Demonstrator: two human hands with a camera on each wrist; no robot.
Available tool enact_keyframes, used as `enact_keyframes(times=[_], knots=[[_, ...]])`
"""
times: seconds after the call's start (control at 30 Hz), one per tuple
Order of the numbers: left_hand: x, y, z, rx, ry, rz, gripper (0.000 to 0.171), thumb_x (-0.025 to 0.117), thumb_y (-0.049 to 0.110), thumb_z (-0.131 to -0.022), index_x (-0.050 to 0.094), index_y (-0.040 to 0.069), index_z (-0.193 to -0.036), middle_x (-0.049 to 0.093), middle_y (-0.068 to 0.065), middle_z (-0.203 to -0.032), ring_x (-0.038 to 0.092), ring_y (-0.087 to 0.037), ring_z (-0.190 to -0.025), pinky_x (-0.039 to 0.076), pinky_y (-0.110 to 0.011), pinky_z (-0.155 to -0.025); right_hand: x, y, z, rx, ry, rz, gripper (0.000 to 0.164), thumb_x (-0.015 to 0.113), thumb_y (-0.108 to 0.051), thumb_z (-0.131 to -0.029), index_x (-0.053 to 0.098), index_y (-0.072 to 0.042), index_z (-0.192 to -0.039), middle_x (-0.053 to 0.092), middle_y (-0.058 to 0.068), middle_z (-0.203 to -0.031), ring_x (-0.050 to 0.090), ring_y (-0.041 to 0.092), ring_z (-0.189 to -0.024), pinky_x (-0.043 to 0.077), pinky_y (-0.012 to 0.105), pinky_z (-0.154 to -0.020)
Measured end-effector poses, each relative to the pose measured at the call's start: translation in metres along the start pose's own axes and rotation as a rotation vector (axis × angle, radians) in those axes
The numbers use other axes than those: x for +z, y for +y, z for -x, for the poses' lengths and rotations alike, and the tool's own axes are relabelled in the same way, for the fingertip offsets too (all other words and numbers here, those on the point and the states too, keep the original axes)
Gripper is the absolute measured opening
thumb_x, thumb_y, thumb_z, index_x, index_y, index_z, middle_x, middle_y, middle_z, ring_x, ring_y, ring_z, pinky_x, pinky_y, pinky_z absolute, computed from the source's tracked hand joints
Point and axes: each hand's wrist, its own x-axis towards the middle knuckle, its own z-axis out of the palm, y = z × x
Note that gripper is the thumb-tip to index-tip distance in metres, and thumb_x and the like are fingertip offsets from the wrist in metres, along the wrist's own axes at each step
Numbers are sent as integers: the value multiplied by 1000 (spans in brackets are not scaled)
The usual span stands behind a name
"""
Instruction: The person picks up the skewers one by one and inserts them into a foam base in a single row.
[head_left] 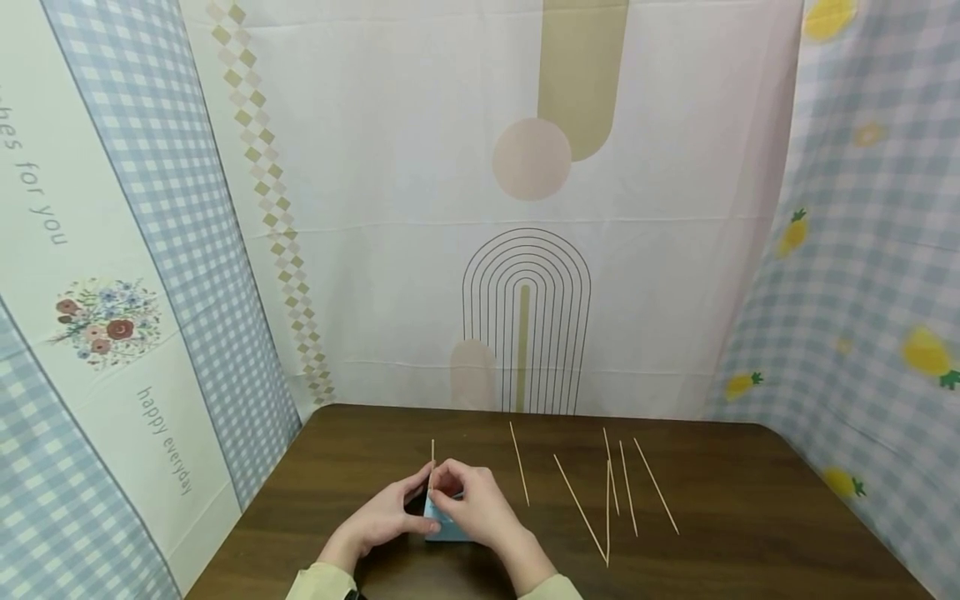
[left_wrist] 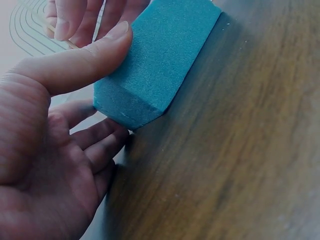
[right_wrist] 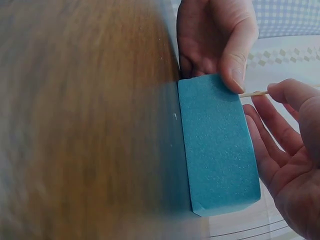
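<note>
A blue block, foam-like in texture, stands on the table in front of me. My left hand grips its left end, thumb on the near face and fingers round the far side. Between thumb and index finger, my right hand pinches a thin wooden stick that points upward. In the right wrist view, the lower end of the stick meets the top of the block near the left thumb. Whether it has gone into the block, I cannot tell.
Several more thin wooden sticks lie on the brown table to the right, one stick apart from the others. Two of them touch at their near ends. Patterned cloths hang behind the table and at both sides.
</note>
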Motion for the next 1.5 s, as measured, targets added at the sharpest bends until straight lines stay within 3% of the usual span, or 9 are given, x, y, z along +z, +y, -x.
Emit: enact_keyframes(times=[0.33, 0.53, 0.7, 1.07, 1.5], knots=[[0, 0, -3, 7, 16, -5, 101, 86, 19, -91, 25, -2, -168, 28, -25, -172, 27, -44, -158, 25, -65, -121, -3, 2, -1, 65, -49, -20, 10, 77, -14, -100, 68, -19, -103, 74, -10, -95, 70, 5, -88, 57, 28, -80], [-1, 0, -3, 18, 17, -3, 103, 87, 18, -90, 24, 0, -169, 27, -24, -172, 26, -42, -158, 24, -62, -122, -7, 0, -2, 122, -98, -115, 30, 82, -8, -94, 64, -11, -119, 74, 2, -109, 74, 17, -101, 57, 24, -86], [-1, 1, -3, 13, 18, 4, 104, 88, 19, -89, 24, 0, -169, 27, -25, -172, 25, -42, -158, 25, -60, -122, -10, -2, -2, 151, -122, -160, 36, 83, -7, -93, 62, -9, -123, 70, 8, -122, 73, 27, -109, 57, 24, -89], [0, -2, -3, -14, 1, 17, 106, 88, 22, -89, 23, 0, -169, 29, -25, -171, 26, -43, -158, 30, -59, -121, -6, 0, 1, 212, -109, -164, 42, 85, -8, -91, 63, -12, -126, 66, 6, -130, 71, 23, -108, 58, 30, -90], [2, 0, 1, -9, 4, 27, 104, 87, 15, -88, 23, 0, -169, 27, -26, -171, 25, -46, -158, 23, -65, -122, -4, -2, 4, 257, -110, -164, 48, 87, -2, -87, 64, -13, -127, 66, 6, -130, 71, 24, -108, 59, 36, -91]])
